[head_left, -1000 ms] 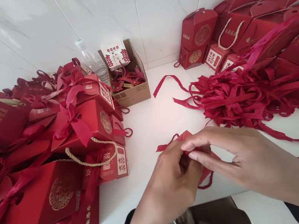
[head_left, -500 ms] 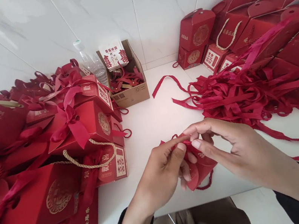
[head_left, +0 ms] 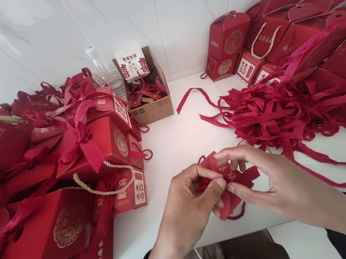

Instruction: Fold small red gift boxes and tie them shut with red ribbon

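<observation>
A small red gift box with gold print and a dark red cord handle lies on the white table in front of me, partly covered by my fingers. My left hand is closed over its top, thumb and index finger pinching a red ribbon. From the left, my right hand's thumb and index finger are spread apart over the box, the thumb tip close to my left thumb. A ribbon end sticks out under the right fingers. The knot itself is hidden by the hands.
Many red gift boxes tied with ribbons crowd the left side. A cardboard box with a white printed card and a clear bottle stand at the wall. On the right lie a ribbon heap and more red boxes.
My right hand has shifted slightly right, its thumb and index finger moving apart. More of the small box's printed flap and a ribbon end on the right now show. My left hand keeps pinching.
</observation>
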{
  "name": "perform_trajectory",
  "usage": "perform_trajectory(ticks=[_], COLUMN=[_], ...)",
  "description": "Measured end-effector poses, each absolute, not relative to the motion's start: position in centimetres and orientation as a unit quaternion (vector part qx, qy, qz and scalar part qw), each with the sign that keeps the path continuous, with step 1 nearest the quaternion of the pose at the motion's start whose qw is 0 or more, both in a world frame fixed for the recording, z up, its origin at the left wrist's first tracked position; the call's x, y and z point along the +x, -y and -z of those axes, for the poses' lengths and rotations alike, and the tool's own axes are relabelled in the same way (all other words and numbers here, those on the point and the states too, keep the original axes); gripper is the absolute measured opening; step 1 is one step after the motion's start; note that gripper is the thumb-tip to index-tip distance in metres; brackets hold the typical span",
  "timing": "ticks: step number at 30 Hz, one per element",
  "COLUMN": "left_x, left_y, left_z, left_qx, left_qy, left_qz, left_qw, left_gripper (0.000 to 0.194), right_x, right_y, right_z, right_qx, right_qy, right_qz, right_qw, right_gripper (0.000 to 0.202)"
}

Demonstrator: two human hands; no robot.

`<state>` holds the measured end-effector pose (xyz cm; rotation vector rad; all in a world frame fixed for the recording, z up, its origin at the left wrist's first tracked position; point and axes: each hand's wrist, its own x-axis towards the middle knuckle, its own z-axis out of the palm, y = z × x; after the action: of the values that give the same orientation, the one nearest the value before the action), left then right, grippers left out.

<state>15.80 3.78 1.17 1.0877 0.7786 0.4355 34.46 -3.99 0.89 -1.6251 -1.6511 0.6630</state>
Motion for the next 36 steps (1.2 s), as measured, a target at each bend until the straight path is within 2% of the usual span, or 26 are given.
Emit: perform_trajectory(ticks=[2,4,7,11,14,18,24,26,31,36], left_x=[15.8,15.7,15.7,15.9,16.0,15.8,16.2,16.3,16.2,15.7], left_y=[-3.8,-3.7,-3.6,-3.3,-3.0,-2.6,-1.6,-1.2,-0.4,0.0], left_z=[-1.0,-0.9,-0.9,-0.9,-0.9,-0.8,0.0,0.6,1.6,1.8], left_qx=[0.503,0.513,0.534,0.556,0.584,0.658,0.770,0.785,0.802,0.804], left_qy=[-0.358,-0.360,-0.364,-0.378,-0.381,-0.395,-0.381,-0.369,-0.353,-0.372], left_qz=[-0.200,-0.198,-0.191,-0.202,-0.222,-0.240,-0.322,-0.355,-0.401,-0.405], left_qw=[0.761,0.754,0.739,0.712,0.681,0.594,0.398,0.349,0.268,0.227], left_gripper=[0.025,0.024,0.019,0.011,0.013,0.023,0.038,0.037,0.026,0.024], right_x=[34.6,34.8,35.0,34.9,34.6,34.2,33.9,34.0,34.3,34.2], right_y=[3.8,3.6,3.3,3.2,3.1,2.7,3.4,3.7,4.1,3.9], right_z=[-0.9,-1.1,-1.5,-1.6,-1.6,-1.6,-1.9,-2.0,-2.0,-1.8], right_qx=[-0.634,-0.647,-0.674,-0.639,-0.613,-0.622,-0.605,-0.599,-0.595,-0.598], right_qy=[0.636,0.622,0.608,0.652,0.661,0.623,0.570,0.557,0.528,0.537], right_qz=[-0.283,-0.298,-0.260,-0.258,-0.297,-0.339,-0.425,-0.450,-0.490,-0.485], right_qw=[0.336,0.325,0.327,0.316,0.314,0.331,0.360,0.359,0.356,0.344], right_gripper=[0.038,0.030,0.025,0.033,0.037,0.031,0.020,0.020,0.035,0.033])
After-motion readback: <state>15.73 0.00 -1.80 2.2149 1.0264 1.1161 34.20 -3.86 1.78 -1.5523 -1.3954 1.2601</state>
